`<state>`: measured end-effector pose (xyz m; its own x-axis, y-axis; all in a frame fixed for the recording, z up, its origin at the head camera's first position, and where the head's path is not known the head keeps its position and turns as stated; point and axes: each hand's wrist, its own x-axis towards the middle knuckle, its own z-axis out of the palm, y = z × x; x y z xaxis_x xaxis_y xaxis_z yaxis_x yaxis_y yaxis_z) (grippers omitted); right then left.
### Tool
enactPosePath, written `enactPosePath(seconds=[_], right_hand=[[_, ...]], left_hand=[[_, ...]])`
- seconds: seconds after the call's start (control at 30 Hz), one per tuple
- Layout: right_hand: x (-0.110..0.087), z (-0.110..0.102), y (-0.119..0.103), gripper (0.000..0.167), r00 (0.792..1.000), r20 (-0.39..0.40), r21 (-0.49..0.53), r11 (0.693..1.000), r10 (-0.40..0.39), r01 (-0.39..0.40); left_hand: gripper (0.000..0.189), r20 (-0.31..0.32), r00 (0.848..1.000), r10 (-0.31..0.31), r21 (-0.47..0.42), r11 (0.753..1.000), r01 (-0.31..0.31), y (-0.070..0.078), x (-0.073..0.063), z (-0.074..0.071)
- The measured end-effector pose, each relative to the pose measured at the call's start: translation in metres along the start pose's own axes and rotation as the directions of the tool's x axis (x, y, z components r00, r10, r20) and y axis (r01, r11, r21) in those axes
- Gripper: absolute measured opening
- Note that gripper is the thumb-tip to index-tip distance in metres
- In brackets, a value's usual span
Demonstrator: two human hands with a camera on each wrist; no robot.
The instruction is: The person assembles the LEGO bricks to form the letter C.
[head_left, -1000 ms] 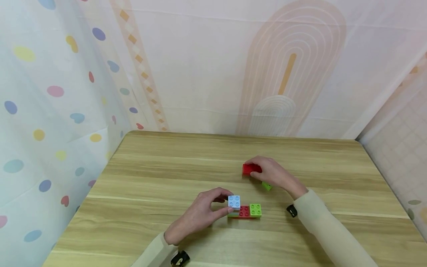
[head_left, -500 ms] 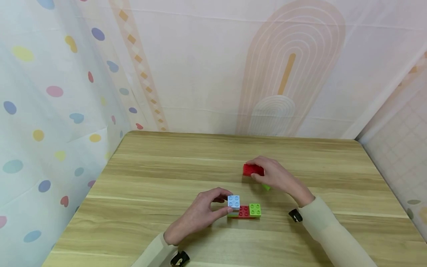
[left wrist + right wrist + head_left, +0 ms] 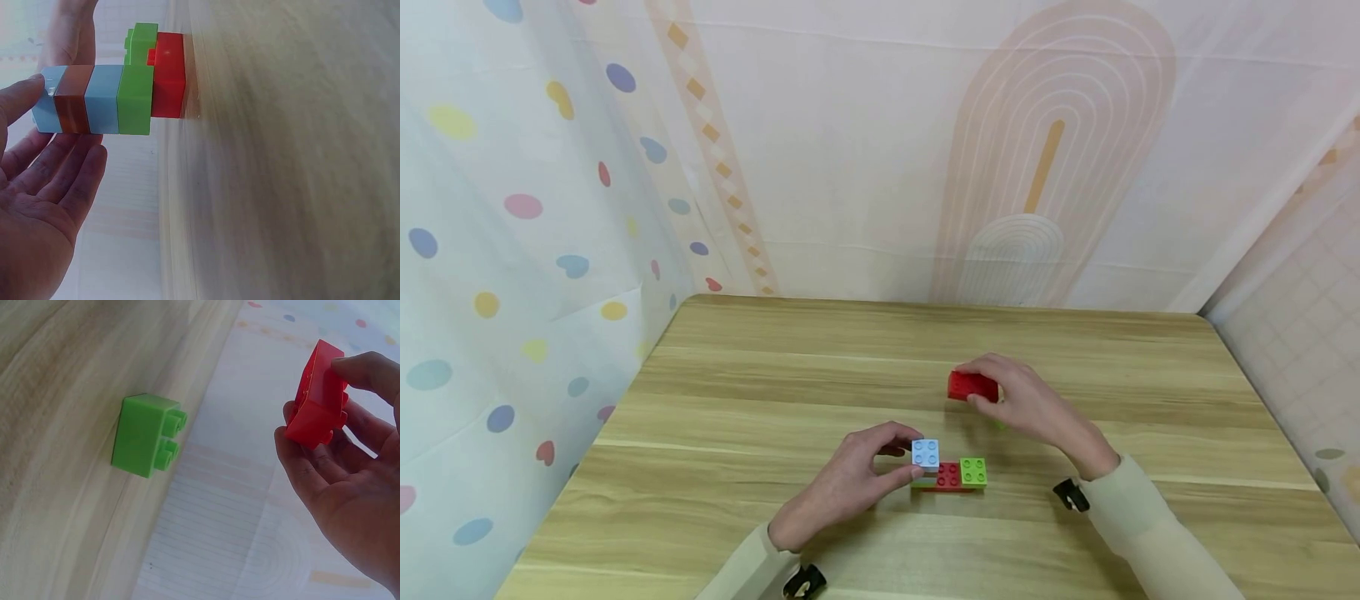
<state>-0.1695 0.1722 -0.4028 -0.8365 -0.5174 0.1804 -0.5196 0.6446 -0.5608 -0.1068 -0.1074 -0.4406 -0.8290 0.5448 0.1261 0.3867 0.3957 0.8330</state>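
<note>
At the table's front middle, my left hand (image 3: 846,479) pinches the light blue top brick (image 3: 925,454) of a small tower. The left wrist view shows the tower's layers: light blue, brown (image 3: 74,100), light blue and green (image 3: 135,100), standing on one end of a long red base brick (image 3: 169,75). A second green brick (image 3: 973,472) sits on the base's other end. My right hand (image 3: 1030,404) grips a separate red brick (image 3: 319,394) between thumb and fingers, raised off the table. A loose green brick (image 3: 137,434) lies beneath that hand, mostly hidden in the head view.
The wooden table (image 3: 790,358) reaches back to a patterned cloth (image 3: 850,167). Another dotted cloth (image 3: 535,333) hangs along the left side. Each wrist carries a black strapped device, such as the right wrist device (image 3: 1071,495).
My right hand has lifted the red brick and drawn it slightly right and toward me, covering more of the loose green brick. The left hand has stayed still on the tower.
</note>
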Motion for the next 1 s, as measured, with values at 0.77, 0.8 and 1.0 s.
enactPosePath(seconds=[0.77,0.8,1.0], right_hand=[[-0.013,-0.004,-0.017,0.037,0.999,-0.027,0.019,0.999,-0.033,0.033],[-0.013,-0.004,-0.017,0.037,0.999,-0.030,0.020,0.999,-0.039,0.040],[-0.016,-0.004,-0.022,0.037,0.997,-0.041,0.024,0.998,-0.058,0.059]], left_hand=[[0.031,-0.003,1.000,0.007,-0.002,1.000,-0.007,0.000,0.000,0.000],[0.031,-0.003,1.000,0.008,-0.002,1.000,-0.008,0.000,0.000,0.000],[0.031,0.000,1.000,0.004,-0.001,1.000,-0.004,0.000,0.000,-0.001]])
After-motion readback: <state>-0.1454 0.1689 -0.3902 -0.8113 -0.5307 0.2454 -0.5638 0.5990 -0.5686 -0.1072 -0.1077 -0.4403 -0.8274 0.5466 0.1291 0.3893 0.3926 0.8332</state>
